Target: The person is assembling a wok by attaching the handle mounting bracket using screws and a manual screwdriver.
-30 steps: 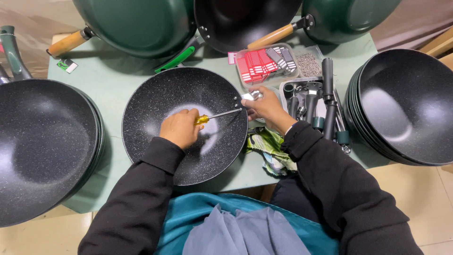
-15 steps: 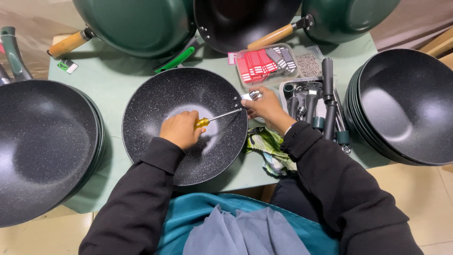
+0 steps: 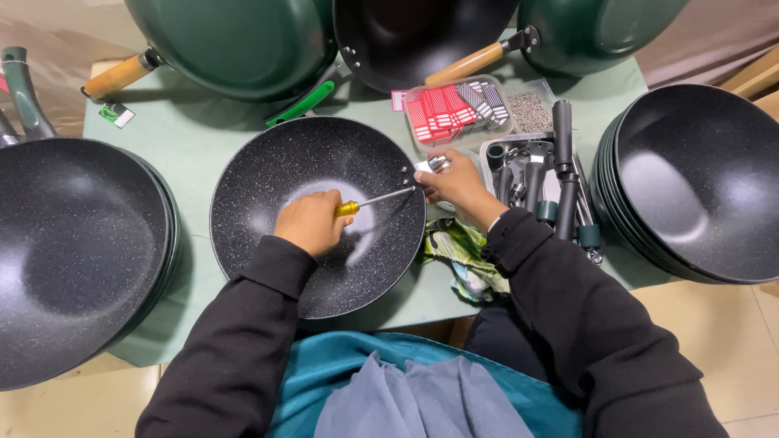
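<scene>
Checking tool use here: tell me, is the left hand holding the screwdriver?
Yes, the left hand grips the yellow-handled screwdriver inside the speckled black pan.

It looked like a small workshop where pans were put together. Stacks of the same black pans sat on both sides of a green table. More green pans with wooden handles lay at the back. A tray of metal parts and handles and a box of small red packs stood close by.
</scene>
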